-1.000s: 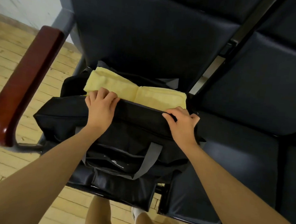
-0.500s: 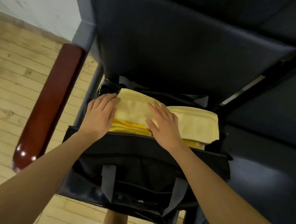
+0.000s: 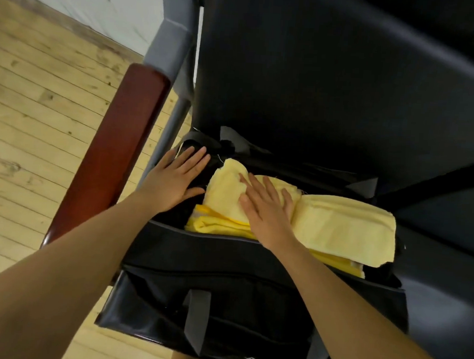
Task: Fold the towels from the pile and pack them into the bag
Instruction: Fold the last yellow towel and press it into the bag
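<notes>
On the dark seat of the chair [image 3: 333,82], I am looking down into the open black bag [image 3: 225,262], where the pale yellow towel [image 3: 338,227] is lying folded on top of a brighter yellow towel [image 3: 216,225] whose edge is showing beneath it. My right hand [image 3: 264,206] is pressing flat on the left part of the top towel, fingers straight and slightly spread, curling around nothing. My left hand [image 3: 175,175] is lying flat with fingers straight and close together against the dark left end of the bag, just beside the towel and touching the fabric there. I am judging this as the packing step: the towel is being pushed down and settled. The right end is riding above the rim, so next I am expecting to press it lower and tuck it inside.
</notes>
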`<state>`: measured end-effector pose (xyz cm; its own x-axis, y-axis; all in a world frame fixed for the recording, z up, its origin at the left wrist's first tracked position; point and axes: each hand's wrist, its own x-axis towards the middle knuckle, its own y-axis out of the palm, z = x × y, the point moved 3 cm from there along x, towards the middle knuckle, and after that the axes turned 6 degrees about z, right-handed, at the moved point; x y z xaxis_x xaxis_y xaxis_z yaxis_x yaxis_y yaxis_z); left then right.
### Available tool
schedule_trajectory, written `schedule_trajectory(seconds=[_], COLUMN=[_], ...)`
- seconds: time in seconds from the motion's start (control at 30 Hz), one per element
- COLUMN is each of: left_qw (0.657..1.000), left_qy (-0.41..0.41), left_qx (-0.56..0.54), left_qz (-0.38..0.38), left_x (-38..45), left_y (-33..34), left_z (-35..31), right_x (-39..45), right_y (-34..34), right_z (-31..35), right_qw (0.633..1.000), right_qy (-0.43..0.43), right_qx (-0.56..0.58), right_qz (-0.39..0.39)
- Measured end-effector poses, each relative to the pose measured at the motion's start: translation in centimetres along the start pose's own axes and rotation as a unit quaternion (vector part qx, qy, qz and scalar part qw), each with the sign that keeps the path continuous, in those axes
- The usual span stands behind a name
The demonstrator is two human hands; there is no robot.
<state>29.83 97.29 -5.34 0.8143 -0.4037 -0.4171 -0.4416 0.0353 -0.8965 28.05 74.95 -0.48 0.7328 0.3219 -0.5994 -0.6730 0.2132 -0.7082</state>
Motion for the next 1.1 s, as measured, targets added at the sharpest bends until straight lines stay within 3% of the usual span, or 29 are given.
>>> schedule_trajectory(seconds=[0.1, 0.2, 0.33, 0.6, 0.83, 1.0, 1.1], left_qw=[0.999, 0.991, 0.984, 0.978, 0.944, 0.926, 0.913], left_qy=[0.019, 0.042, 0.076, 0.09, -0.058, -0.079, -0.105], left_qx=[-0.046, -0.074, -0.073, -0.099, -0.22, -0.202, -0.236], left_qz=[-0.02, -0.099, -0.146, -0.162, -0.239, -0.308, -0.315], left_x=[-0.4, -1.3, -1.7, -2.4, -1.9, -2.8, -3.8], left_y=[0.1, -0.8, -1.0, -1.5, -3.9, -5.9, -6.8], left_z=[-0.1, -0.3, -0.3, -0.3, -0.3, -1.4, -1.9], right_x=[0.0, -0.7, -0.7, 0.2, -0.5, -0.7, -1.4], right_y=[-0.1, -0.7, -0.6, -0.2, 0.5, 1.1, 0.9], right_z=[0.2, 1.2, 3.2, 2.6, 3.0, 2.9, 2.8], right_qw=[0.995, 0.981, 0.985, 0.995, 0.995, 0.996, 0.991], right_qy=[0.016, 0.0, -0.061, -0.038, -0.05, -0.07, -0.088], right_qx=[0.097, 0.168, 0.136, 0.083, 0.079, 0.063, 0.092], right_qz=[-0.032, -0.092, -0.082, -0.037, -0.018, 0.002, -0.032])
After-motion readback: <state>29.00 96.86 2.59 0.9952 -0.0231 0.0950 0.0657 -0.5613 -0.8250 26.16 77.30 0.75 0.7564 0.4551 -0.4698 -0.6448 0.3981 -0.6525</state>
